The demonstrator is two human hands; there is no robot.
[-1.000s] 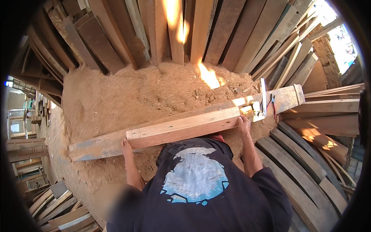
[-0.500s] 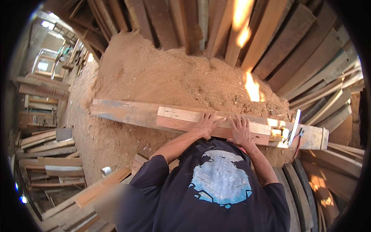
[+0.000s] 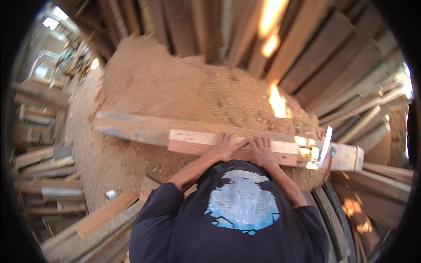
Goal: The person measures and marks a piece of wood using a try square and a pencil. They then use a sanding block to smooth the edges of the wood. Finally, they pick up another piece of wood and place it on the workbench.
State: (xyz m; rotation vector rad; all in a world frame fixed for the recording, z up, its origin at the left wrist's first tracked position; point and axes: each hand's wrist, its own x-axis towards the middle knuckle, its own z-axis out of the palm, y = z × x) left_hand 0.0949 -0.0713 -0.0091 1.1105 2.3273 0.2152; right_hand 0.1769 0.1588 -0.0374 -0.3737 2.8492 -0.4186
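Note:
A squared length of pale, reddish wood point(image 3: 193, 147) lies along a longer, weathered beam point(image 3: 136, 127). My left hand point(image 3: 226, 147) lies on the middle of the squared wood, its fingers stretched over the top toward the far edge. Just to the right, my right hand point(image 3: 262, 151) rests on the same piece with its fingers spread. The palms are partly hidden, and motion blurs both hands. Past the wood's right end, a thin bright strip point(image 3: 325, 146) stands tilted on the beam, next to small sunlit pieces point(image 3: 314, 152).
Sawdust point(image 3: 175, 87) covers the ground around the beam. Dark boards point(image 3: 318, 55) lean in rows at the far side and right. Stacked timber point(image 3: 48, 162) lies at the left, with more planks point(image 3: 101, 219) near my left side. A small whitish object point(image 3: 111, 194) sits on the ground.
The whole view has shifted, so the beam, wood and hands appear slightly farther left. Both hands keep about the same place on the wood.

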